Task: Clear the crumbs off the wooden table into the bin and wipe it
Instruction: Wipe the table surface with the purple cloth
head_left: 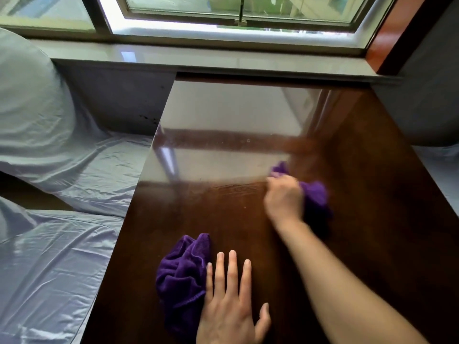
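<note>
The dark glossy wooden table (360,170) fills the middle and right of the head view. My right hand (284,198) is closed around a bunched purple cloth (315,192) pressed on the tabletop near its centre; hand and cloth are slightly blurred. My left hand (231,299) lies flat on the near part of the table, fingers spread, palm down. A second crumpled purple cloth (182,276) rests just left of that hand, touching its edge. I cannot make out crumbs on the surface. No bin is in view.
A bed with a pale lilac sheet (54,269) and a pillow (29,100) runs along the table's left edge. A window sill (198,58) and window (236,11) stand behind the table's far edge. A grey wall is at the right.
</note>
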{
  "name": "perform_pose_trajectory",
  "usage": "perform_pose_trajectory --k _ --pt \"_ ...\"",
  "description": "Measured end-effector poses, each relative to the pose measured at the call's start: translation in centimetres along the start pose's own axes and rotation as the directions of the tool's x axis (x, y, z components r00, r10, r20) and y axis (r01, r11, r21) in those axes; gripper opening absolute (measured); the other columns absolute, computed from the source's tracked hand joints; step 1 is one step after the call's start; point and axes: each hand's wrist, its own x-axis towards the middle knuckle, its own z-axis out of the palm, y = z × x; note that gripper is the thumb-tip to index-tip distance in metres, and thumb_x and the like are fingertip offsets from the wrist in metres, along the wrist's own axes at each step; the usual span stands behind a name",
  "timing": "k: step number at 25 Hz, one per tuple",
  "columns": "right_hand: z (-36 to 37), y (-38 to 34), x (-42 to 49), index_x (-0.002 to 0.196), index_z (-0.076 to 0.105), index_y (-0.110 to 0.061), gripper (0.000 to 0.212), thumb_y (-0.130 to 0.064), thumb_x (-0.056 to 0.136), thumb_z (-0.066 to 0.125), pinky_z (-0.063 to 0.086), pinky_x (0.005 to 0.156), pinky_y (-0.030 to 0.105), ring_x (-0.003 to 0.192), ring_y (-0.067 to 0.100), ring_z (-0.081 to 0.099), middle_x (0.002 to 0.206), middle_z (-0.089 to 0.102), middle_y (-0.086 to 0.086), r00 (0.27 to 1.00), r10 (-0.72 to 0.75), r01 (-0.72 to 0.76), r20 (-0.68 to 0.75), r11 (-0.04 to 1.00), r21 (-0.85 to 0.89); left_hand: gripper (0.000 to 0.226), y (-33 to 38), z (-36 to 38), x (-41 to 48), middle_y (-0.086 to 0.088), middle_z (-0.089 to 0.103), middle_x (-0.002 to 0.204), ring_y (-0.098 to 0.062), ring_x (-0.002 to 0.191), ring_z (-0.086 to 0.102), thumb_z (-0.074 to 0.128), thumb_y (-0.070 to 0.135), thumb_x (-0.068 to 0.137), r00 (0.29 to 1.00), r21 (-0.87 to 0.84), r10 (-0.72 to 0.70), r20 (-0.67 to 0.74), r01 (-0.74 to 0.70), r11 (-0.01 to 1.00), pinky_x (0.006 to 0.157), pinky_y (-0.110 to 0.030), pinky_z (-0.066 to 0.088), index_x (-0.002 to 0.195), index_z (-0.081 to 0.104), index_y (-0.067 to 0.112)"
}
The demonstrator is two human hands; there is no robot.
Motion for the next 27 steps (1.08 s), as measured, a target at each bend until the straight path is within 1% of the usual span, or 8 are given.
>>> perform_pose_trajectory --k 2,6,10,14,18,20,23,27 --pt "1.2 -5.1 0.0 0.107 0.07 -0.004 0.03 0.001 0.088 0.048 0.048 0.097 0.04 0.112 0.037 0.06 0.114 0.07 0.018 0.982 -0.186 0.182 0.046 0.981 0.07 0.084 -0.2 0.4 -0.2 -0.018 0.048 0.145 -0.041 0.134 0.043 0.061 0.059 0.063 1.0 0.015 0.003 -0.015 -0.003 1.0 0.106 -0.053 0.026 0.133 0.058 0.014" --pt "-1.7 -3.9 1.1 0.11 0.074 -0.011 0.031 0.002 0.089 0.056 0.052 0.091 0.034 0.1 0.028 0.067 0.105 0.074 0.014 0.993 -0.117 0.102 0.026 0.941 0.323 0.084 -0.4 0.4 -0.2 -0.017 0.046 0.147 -0.039 0.137 0.039 0.062 0.058 0.064 0.999 -0.018 0.01 -0.034 -0.011 1.0 0.108 -0.053 0.026 0.135 0.056 0.014" --pt "-7.2 -0.1 1.2 0.102 0.078 -0.023 0.033 0.0 0.084 0.062 0.057 0.086 0.026 0.093 0.009 0.072 0.098 0.078 -0.004 0.988 0.099 0.032 -0.117 0.614 0.788 0.084 -0.1 0.4 -0.3 -0.015 0.042 0.15 -0.036 0.14 0.034 0.061 0.06 0.067 1.0 -0.017 0.003 -0.007 -0.003 1.0 0.111 -0.053 0.023 0.138 0.052 0.016" --pt "-6.9 4.9 -0.6 0.125 0.065 -0.033 0.046 -0.011 0.085 0.063 0.043 0.107 0.039 0.127 0.026 0.053 0.141 0.058 -0.002 0.959 -0.23 0.163 0.167 0.927 0.338 0.083 -0.3 0.5 -0.3 -0.015 0.042 0.151 -0.035 0.141 0.033 0.061 0.059 0.069 1.0 -0.027 -0.001 -0.014 0.001 1.0 0.111 -0.053 0.023 0.138 0.052 0.016" --pt "-2.5 2.9 -3.7 0.146 0.032 -0.049 0.059 -0.053 0.089 0.046 0.008 0.123 0.048 0.152 0.029 0.007 0.166 0.008 -0.005 0.883 -0.324 0.207 0.34 0.918 0.338 0.083 -0.2 0.5 -0.4 -0.015 0.041 0.151 -0.035 0.142 0.033 0.061 0.058 0.068 1.0 -0.019 0.001 -0.016 -0.001 1.0 0.111 -0.053 0.024 0.139 0.051 0.016" --pt "-0.7 0.7 -6.2 0.146 0.03 -0.049 0.066 -0.065 0.083 0.041 0.009 0.123 0.051 0.151 0.03 0.01 0.166 0.014 -0.003 0.839 -0.438 0.384 0.322 0.897 0.221 0.084 -0.3 0.3 -0.3 -0.014 0.04 0.152 -0.034 0.142 0.032 0.06 0.059 0.069 1.0 -0.002 0.007 -0.009 -0.007 1.0 0.11 -0.051 0.024 0.14 0.049 0.016" --pt "-0.8 2.3 -6.1 0.126 0.062 -0.029 0.052 -0.047 0.077 0.058 0.036 0.113 0.048 0.135 0.035 0.045 0.149 0.05 0.008 0.764 -0.606 0.577 0.221 0.796 0.183 0.083 -0.3 0.5 -0.3 -0.014 0.042 0.151 -0.035 0.141 0.035 0.062 0.058 0.067 1.0 -0.019 0.004 -0.026 -0.004 1.0 0.11 -0.052 0.024 0.138 0.052 0.017" --pt "-1.3 8.6 0.0 0.118 0.069 -0.012 0.045 -0.023 0.074 0.07 0.043 0.105 0.042 0.121 0.038 0.057 0.136 0.059 0.017 0.981 -0.19 0.188 0.038 0.98 0.062 0.084 -0.1 0.8 -0.3 -0.014 0.044 0.149 -0.036 0.139 0.037 0.063 0.06 0.064 1.0 -0.026 -0.005 -0.03 0.005 1.0 0.109 -0.053 0.025 0.136 0.054 0.018"
